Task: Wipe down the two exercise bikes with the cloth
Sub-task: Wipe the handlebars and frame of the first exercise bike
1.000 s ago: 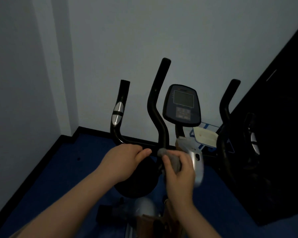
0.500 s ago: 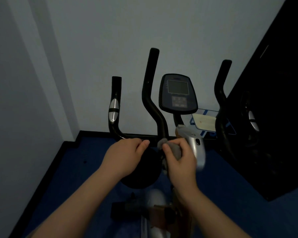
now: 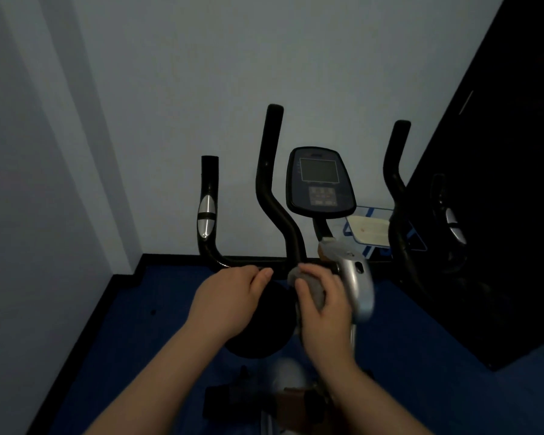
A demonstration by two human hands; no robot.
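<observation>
Exercise bike is sitting directly ahead of both hands: black handlebar tubes rising beyond the fingers, console further out past the right fingers. Judging it heavy and rigid, so it's taking wiping pressure without shifting; tube finish looks smooth, probably slick under a cloth, so wrapping beats flat swiping. A second dark bike is standing well off to the right of the right fingers, mostly lost in shadow, can't tell its detail. Silver-grey frame cover is sitting just beside the right hand, on its outer side. Left hand is curling its fingers over the crossbar, bracing it, holding no cloth. Right hand is gripping the cloth, fingers curled round it and pressing it against the bar junction just below the centre post. Cloth is grey, bunched, looking soft and light, conforming easily to round tube; best held wadded in the palm as now, with fingers closing it round the bar. Console screen and keypad are likely the fragile bit, so light pressure there. Floor below the fingers is blue.
</observation>
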